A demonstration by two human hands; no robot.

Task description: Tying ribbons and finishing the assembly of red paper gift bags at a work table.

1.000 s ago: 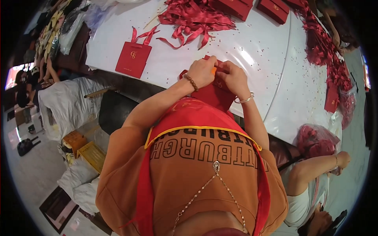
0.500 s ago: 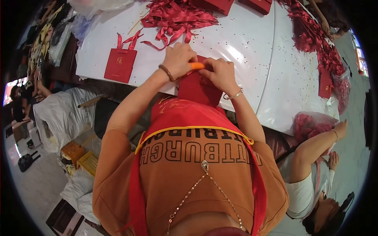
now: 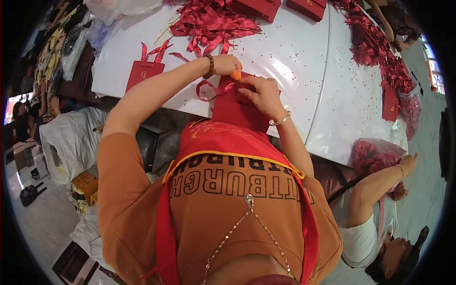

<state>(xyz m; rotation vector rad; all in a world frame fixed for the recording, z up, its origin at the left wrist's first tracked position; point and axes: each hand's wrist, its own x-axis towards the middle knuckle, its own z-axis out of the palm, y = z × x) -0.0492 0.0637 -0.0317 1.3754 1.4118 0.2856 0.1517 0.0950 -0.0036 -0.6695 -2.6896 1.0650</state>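
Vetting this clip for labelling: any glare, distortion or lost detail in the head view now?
Head view: fisheye warp tilts things near the rim, corners black. Head view: pale glare patches on the white tabletop beyond the right hand. Head view: bright window at right rim, washed out. Head view: orange item partly hidden by the left hand, full shape unclear.

The nearest bag (image 3: 237,110) is deep red, the ribbons (image 3: 213,23) crimson, the table (image 3: 297,69) white (red-speckled).

Dark-red bag (image 3: 239,115): flat, across near edge of surface (image 3: 297,111) | orange tool (image 3: 235,75): in left hand (image 3: 226,65), partly hidden | red ribbon (image 3: 201,93): curled, bag's left side
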